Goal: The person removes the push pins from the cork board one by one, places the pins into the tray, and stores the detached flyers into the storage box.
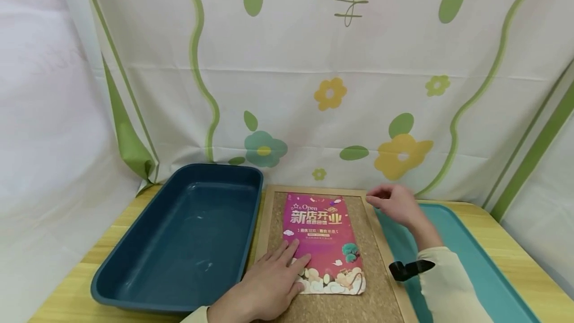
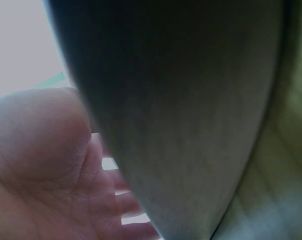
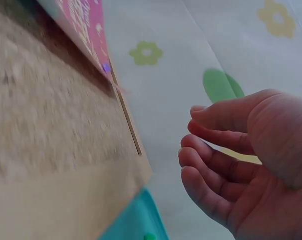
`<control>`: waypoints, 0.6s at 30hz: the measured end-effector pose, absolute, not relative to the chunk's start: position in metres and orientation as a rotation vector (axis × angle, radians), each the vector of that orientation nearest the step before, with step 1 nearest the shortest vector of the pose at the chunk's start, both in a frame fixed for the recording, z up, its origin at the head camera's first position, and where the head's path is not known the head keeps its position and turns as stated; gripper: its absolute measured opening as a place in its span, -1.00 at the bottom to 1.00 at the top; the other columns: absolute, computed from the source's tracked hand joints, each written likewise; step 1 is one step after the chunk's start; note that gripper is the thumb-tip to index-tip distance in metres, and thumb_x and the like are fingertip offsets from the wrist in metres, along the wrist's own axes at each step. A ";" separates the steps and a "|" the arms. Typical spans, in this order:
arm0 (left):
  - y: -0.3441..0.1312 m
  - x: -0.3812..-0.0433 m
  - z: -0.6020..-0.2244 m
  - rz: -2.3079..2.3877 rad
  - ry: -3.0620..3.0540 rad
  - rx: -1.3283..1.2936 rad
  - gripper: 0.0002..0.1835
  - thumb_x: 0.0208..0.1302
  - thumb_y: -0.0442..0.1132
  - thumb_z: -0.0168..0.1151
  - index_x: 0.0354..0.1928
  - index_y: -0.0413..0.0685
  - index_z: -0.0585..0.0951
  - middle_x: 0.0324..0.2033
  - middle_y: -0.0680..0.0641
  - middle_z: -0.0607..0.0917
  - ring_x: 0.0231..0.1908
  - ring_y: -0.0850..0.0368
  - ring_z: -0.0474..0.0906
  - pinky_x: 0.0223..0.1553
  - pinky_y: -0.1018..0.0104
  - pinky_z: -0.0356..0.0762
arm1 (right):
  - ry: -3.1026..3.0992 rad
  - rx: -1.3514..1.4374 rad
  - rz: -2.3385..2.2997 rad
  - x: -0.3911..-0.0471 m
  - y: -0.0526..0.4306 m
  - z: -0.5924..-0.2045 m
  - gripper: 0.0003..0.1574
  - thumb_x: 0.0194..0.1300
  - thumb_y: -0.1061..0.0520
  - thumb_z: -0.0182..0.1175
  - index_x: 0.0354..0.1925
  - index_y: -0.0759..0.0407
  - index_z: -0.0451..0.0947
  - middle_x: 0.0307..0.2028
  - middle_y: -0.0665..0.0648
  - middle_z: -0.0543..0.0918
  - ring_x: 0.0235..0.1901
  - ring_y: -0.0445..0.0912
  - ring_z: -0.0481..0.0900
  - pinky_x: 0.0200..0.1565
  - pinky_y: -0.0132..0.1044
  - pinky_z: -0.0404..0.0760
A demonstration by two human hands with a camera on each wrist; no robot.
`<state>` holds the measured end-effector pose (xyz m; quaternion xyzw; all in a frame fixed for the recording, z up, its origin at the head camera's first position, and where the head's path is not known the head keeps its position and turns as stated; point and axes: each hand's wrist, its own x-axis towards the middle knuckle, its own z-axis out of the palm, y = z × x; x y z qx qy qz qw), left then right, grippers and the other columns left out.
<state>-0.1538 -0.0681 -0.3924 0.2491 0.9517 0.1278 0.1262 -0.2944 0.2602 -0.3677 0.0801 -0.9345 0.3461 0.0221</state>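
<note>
A pink and purple poster (image 1: 320, 243) with Chinese lettering and the word "Open" lies on a wood-framed cork board (image 1: 376, 263). My left hand (image 1: 269, 280) rests on the poster's lower left edge with its fingers spread. In the left wrist view that hand (image 2: 45, 165) is partly hidden behind a dark tray wall. My right hand (image 1: 396, 206) hovers by the board's upper right corner, above the frame. In the right wrist view the right hand (image 3: 231, 155) has loosely bent fingers, thumb near the forefinger, and nothing visible between them.
A deep dark blue tray (image 1: 179, 303) stands left of the board. On the right is a shallow teal tray (image 1: 475, 248), partly under the right arm; a small green thing (image 3: 149, 236) shows at it in the right wrist view. Flowered cloth (image 1: 287, 88) hangs behind.
</note>
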 end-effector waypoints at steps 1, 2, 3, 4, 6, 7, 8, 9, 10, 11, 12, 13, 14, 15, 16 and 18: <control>-0.068 -0.154 -0.392 0.372 2.772 0.730 -0.36 0.52 0.14 0.19 0.58 0.34 0.39 0.65 -0.03 0.27 0.65 -0.17 0.17 0.51 -0.26 0.38 | -2.895 0.267 1.063 -0.295 0.257 -0.367 -0.69 0.49 0.02 0.33 0.00 0.23 0.73 -0.19 0.20 0.78 -0.25 0.02 0.68 -0.25 -0.22 0.65; -0.068 -0.154 -0.392 0.373 2.772 0.731 -0.36 0.53 0.14 0.19 0.58 0.35 0.39 0.66 -0.03 0.27 0.65 -0.16 0.17 0.51 -0.26 0.38 | -2.895 0.286 1.052 -0.295 0.254 -0.366 -0.71 0.50 0.03 0.33 0.00 0.22 0.73 -0.19 0.19 0.77 -0.26 0.00 0.67 -0.25 -0.22 0.64; -0.068 -0.154 -0.393 0.374 2.771 0.732 -0.36 0.52 0.15 0.19 0.58 0.35 0.39 0.66 -0.02 0.27 0.65 -0.16 0.17 0.51 -0.26 0.38 | -2.895 0.303 1.045 -0.296 0.251 -0.364 -0.71 0.50 0.03 0.32 0.00 0.21 0.73 -0.18 0.18 0.78 -0.26 -0.02 0.66 -0.24 -0.22 0.64; -0.068 -0.154 -0.393 0.374 2.770 0.733 -0.36 0.52 0.15 0.19 0.58 0.35 0.39 0.66 -0.02 0.27 0.65 -0.16 0.17 0.51 -0.25 0.38 | -2.892 0.323 1.044 -0.297 0.248 -0.363 -0.72 0.50 0.03 0.32 0.00 0.20 0.73 -0.17 0.18 0.78 -0.26 -0.03 0.66 -0.24 -0.22 0.64; -0.068 -0.154 -0.393 0.373 2.769 0.735 -0.36 0.53 0.15 0.19 0.58 0.35 0.39 0.66 -0.03 0.27 0.65 -0.16 0.17 0.51 -0.26 0.38 | -2.886 0.357 1.038 -0.299 0.243 -0.362 -0.75 0.51 0.06 0.32 0.00 0.19 0.73 -0.16 0.18 0.78 -0.25 -0.05 0.65 -0.23 -0.22 0.64; -0.068 -0.154 -0.393 0.375 2.767 0.732 -0.36 0.52 0.15 0.18 0.58 0.35 0.39 0.66 -0.02 0.27 0.65 -0.17 0.17 0.51 -0.26 0.38 | -2.884 0.367 1.033 -0.299 0.240 -0.361 -0.75 0.50 0.05 0.32 -0.01 0.18 0.74 -0.15 0.17 0.78 -0.25 -0.06 0.65 -0.23 -0.23 0.64; -0.068 -0.154 -0.393 0.376 2.765 0.731 -0.36 0.52 0.15 0.18 0.58 0.35 0.39 0.66 -0.02 0.26 0.65 -0.16 0.17 0.51 -0.26 0.38 | -2.882 0.375 1.032 -0.301 0.238 -0.360 -0.76 0.50 0.05 0.32 -0.01 0.18 0.74 -0.15 0.17 0.78 -0.25 -0.05 0.66 -0.23 -0.23 0.64; -0.068 -0.154 -0.394 0.376 2.764 0.730 -0.36 0.52 0.16 0.18 0.58 0.35 0.39 0.66 -0.02 0.26 0.65 -0.17 0.17 0.51 -0.26 0.38 | -2.883 0.382 1.030 -0.302 0.235 -0.359 -0.75 0.50 0.06 0.32 -0.01 0.18 0.74 -0.14 0.17 0.78 -0.24 -0.05 0.66 -0.23 -0.24 0.64; -0.068 -0.155 -0.394 0.375 2.764 0.731 -0.36 0.52 0.16 0.18 0.58 0.35 0.39 0.66 -0.02 0.26 0.65 -0.17 0.17 0.51 -0.26 0.38 | -2.884 0.383 1.031 -0.302 0.233 -0.358 -0.75 0.50 0.05 0.32 0.00 0.18 0.74 -0.14 0.17 0.78 -0.24 -0.05 0.66 -0.23 -0.24 0.64; -0.068 -0.155 -0.394 0.376 2.764 0.731 -0.36 0.52 0.16 0.18 0.58 0.35 0.39 0.66 -0.03 0.26 0.65 -0.17 0.17 0.50 -0.27 0.38 | -2.884 0.389 1.032 -0.303 0.231 -0.357 -0.74 0.50 0.05 0.32 0.01 0.19 0.74 -0.14 0.17 0.78 -0.23 -0.05 0.66 -0.23 -0.24 0.64; -0.068 -0.155 -0.394 0.377 2.765 0.730 -0.36 0.52 0.16 0.18 0.58 0.35 0.39 0.66 -0.03 0.27 0.65 -0.17 0.18 0.50 -0.27 0.39 | -2.885 0.391 1.037 -0.303 0.228 -0.357 -0.73 0.51 0.05 0.31 0.02 0.19 0.73 -0.14 0.17 0.78 -0.23 -0.04 0.67 -0.23 -0.25 0.64; -0.068 -0.155 -0.394 0.376 2.765 0.729 -0.36 0.52 0.16 0.19 0.58 0.35 0.40 0.65 -0.03 0.27 0.64 -0.17 0.18 0.50 -0.27 0.39 | -2.885 0.395 1.043 -0.304 0.226 -0.356 -0.72 0.51 0.06 0.31 0.03 0.21 0.73 -0.13 0.18 0.77 -0.22 -0.04 0.66 -0.22 -0.24 0.64; -0.068 -0.155 -0.394 0.373 2.768 0.731 -0.35 0.51 0.17 0.20 0.58 0.35 0.40 0.65 -0.03 0.27 0.64 -0.18 0.19 0.49 -0.27 0.40 | -2.887 0.393 1.052 -0.304 0.224 -0.356 -0.72 0.52 0.07 0.30 0.04 0.22 0.72 -0.13 0.18 0.77 -0.21 -0.04 0.66 -0.22 -0.24 0.64; -0.068 -0.155 -0.394 0.374 2.768 0.730 -0.35 0.51 0.17 0.20 0.58 0.35 0.40 0.65 -0.03 0.28 0.64 -0.18 0.19 0.48 -0.28 0.41 | -2.886 0.394 1.059 -0.305 0.223 -0.356 -0.72 0.52 0.08 0.29 0.05 0.23 0.72 -0.12 0.18 0.76 -0.20 -0.04 0.65 -0.21 -0.24 0.64; -0.068 -0.155 -0.394 0.374 2.769 0.730 -0.35 0.50 0.17 0.20 0.58 0.35 0.40 0.65 -0.03 0.28 0.64 -0.18 0.19 0.48 -0.28 0.41 | -2.884 0.394 1.068 -0.305 0.221 -0.356 -0.72 0.53 0.09 0.29 0.05 0.24 0.71 -0.12 0.18 0.76 -0.20 -0.04 0.65 -0.21 -0.23 0.64; -0.068 -0.155 -0.394 0.374 2.771 0.732 -0.34 0.49 0.17 0.21 0.58 0.35 0.40 0.65 -0.03 0.29 0.64 -0.19 0.20 0.47 -0.29 0.42 | -2.880 0.400 1.078 -0.305 0.218 -0.356 -0.73 0.53 0.12 0.28 0.06 0.26 0.70 -0.12 0.20 0.75 -0.17 -0.03 0.65 -0.18 -0.21 0.65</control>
